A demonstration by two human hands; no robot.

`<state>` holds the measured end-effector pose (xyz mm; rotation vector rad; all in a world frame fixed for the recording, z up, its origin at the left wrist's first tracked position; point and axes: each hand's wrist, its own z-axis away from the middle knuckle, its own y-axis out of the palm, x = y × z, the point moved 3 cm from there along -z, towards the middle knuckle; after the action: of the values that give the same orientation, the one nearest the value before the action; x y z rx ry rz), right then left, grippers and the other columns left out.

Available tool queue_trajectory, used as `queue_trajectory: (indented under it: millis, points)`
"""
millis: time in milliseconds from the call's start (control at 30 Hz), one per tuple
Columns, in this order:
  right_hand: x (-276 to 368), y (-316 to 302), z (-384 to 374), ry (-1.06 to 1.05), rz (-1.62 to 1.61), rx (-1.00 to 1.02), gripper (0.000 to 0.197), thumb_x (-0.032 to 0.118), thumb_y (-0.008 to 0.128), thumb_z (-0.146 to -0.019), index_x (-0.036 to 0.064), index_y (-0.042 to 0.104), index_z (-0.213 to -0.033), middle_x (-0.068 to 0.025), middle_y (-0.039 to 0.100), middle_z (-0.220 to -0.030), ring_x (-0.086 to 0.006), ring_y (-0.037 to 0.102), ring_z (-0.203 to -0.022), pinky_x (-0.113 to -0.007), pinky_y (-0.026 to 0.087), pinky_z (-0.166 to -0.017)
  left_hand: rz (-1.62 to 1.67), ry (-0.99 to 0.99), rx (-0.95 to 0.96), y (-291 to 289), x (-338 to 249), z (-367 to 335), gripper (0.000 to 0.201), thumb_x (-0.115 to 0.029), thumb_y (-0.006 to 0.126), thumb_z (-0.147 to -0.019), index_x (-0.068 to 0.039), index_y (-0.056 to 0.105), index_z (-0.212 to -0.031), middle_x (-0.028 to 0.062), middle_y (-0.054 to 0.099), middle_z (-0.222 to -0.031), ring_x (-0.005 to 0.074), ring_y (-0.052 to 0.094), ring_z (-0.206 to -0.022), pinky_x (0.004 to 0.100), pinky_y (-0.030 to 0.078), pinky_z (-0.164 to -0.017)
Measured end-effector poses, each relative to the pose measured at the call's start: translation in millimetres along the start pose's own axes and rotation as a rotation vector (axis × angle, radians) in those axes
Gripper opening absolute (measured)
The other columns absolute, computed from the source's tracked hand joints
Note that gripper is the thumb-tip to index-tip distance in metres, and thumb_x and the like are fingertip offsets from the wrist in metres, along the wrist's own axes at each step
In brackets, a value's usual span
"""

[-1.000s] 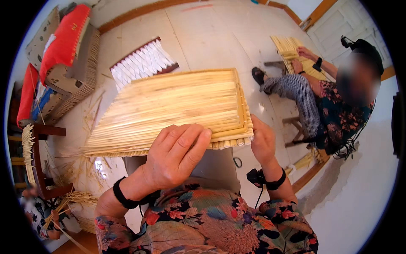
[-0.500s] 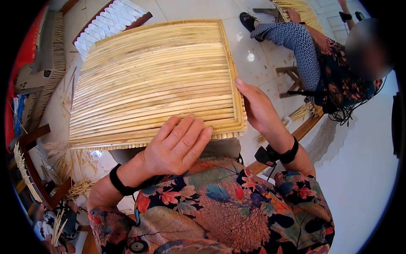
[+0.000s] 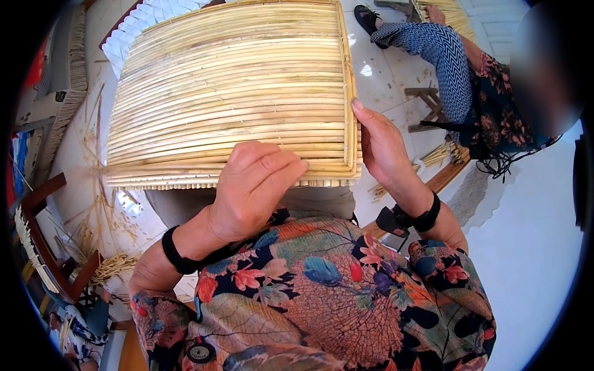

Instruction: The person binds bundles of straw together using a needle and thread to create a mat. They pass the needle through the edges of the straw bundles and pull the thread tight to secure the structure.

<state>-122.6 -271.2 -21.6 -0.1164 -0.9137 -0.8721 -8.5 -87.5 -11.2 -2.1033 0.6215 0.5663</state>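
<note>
A rectangular panel of yellow plant stalks (image 3: 229, 93), laid side by side and stitched with thread, rests over my lap. Border stalks run along its right and near edges. My left hand (image 3: 250, 182) is at the near edge, fingers bent together and pinching the border stalk; the fingertips are partly hidden. Thumb on top, my right hand (image 3: 383, 145) grips the right edge of the panel, its other fingers out of sight underneath. A blurred, frayed stalk end (image 3: 93, 174) sticks out past the near left corner.
Another person (image 3: 464, 80) sits on a stool at the far right, a hand on a similar panel (image 3: 461, 28). Loose stalks (image 3: 114, 266) litter the tiled floor at left, near a dark wooden frame (image 3: 86, 281). A white woven piece (image 3: 139, 28) lies behind the panel.
My left hand has gone from lying flat with fingers stretched to bent, pinching fingers at the near edge. The panel sits higher in view. My right hand keeps its hold.
</note>
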Motion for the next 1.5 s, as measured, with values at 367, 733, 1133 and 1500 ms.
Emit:
queue_trajectory:
  millis: [367, 733, 1133, 1500]
  points:
    - [-3, -3, -2, 0.034, 0.056, 0.07, 0.051, 0.036, 0.047, -0.104, -0.009, 0.057, -0.125, -0.0181, 0.066, -0.118, -0.0208, 0.065, -0.105, -0.034, 0.05, -0.096, 0.084, -0.105, 0.032, 3, 0, -6, 0.03, 0.005, 0.071, -0.072, 0.005, 0.063, -0.101, 0.0152, 0.061, -0.094, 0.0313, 0.059, -0.084, 0.0377, 0.049, -0.071]
    - [-3, -7, 1, 0.011, 0.121, 0.068, 0.051, 0.037, 0.047, -0.104, -0.0085, 0.058, -0.124, -0.0161, 0.068, -0.114, -0.0177, 0.067, -0.1, -0.031, 0.053, -0.091, 0.087, -0.03, 0.071, 15, -1, -9, 0.032, -0.008, 0.06, -0.071, 0.005, 0.06, -0.101, 0.0133, 0.057, -0.094, 0.0289, 0.055, -0.086, 0.037, 0.048, -0.077]
    - [-13, -11, -1, -0.076, 0.166, 0.021, 0.055, 0.043, 0.048, -0.103, -0.0085, 0.061, -0.116, -0.0144, 0.071, -0.105, -0.0148, 0.069, -0.091, -0.027, 0.055, -0.084, 0.036, 0.043, 0.017, 31, -7, -8, 0.032, -0.008, 0.06, -0.07, 0.007, 0.06, -0.099, 0.0129, 0.056, -0.092, 0.0277, 0.055, -0.081, 0.0364, 0.048, -0.073]
    - [-8, -9, -10, -0.087, 0.175, -0.011, 0.051, 0.036, 0.046, -0.104, -0.0104, 0.06, -0.118, -0.0177, 0.07, -0.108, -0.0182, 0.07, -0.092, -0.03, 0.056, -0.084, -0.263, 0.253, 0.004, 37, -8, 5, 0.042, -0.009, 0.062, -0.069, 0.01, 0.06, -0.107, 0.0181, 0.06, -0.103, 0.0288, 0.059, -0.089, 0.0371, 0.05, -0.076]
